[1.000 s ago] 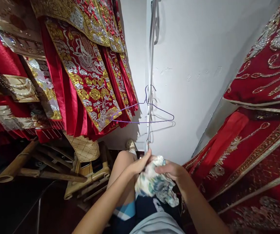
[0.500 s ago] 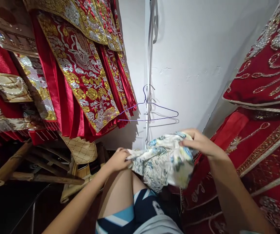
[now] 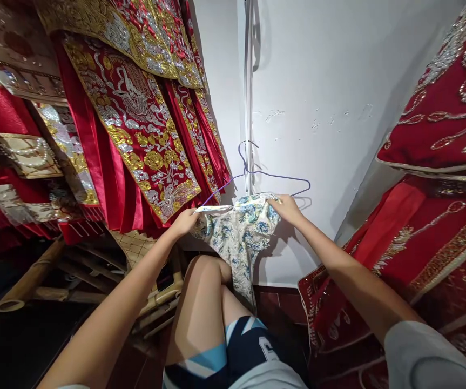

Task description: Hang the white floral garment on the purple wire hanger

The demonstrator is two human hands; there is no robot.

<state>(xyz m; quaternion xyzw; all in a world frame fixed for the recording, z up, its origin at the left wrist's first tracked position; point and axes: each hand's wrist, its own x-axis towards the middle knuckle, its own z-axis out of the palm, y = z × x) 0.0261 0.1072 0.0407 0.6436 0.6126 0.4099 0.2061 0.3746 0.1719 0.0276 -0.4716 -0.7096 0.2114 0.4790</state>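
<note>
A white garment with a blue and yellow floral print (image 3: 241,232) hangs stretched between my two hands, its narrow lower part dangling beside my knee. My left hand (image 3: 187,220) is closed on its upper left edge. At the upper right edge, my right hand (image 3: 286,209) pinches the cloth. Just behind the garment's top, a purple wire hanger (image 3: 278,176) hangs in front of the wall, its lower part covered by the cloth. Fingertips of both hands are partly hidden by the fabric.
Red embroidered garments (image 3: 147,135) with gold and silver decoration hang at the left. More red beaded garments (image 3: 431,227) fill the right side. A bamboo frame (image 3: 30,281) stands low at the left. A white pole (image 3: 249,86) runs up the white wall (image 3: 317,70).
The bunched garment has been spread out and raised toward the hanger. My left hand has moved up and left; my right hand has moved left and slightly up.
</note>
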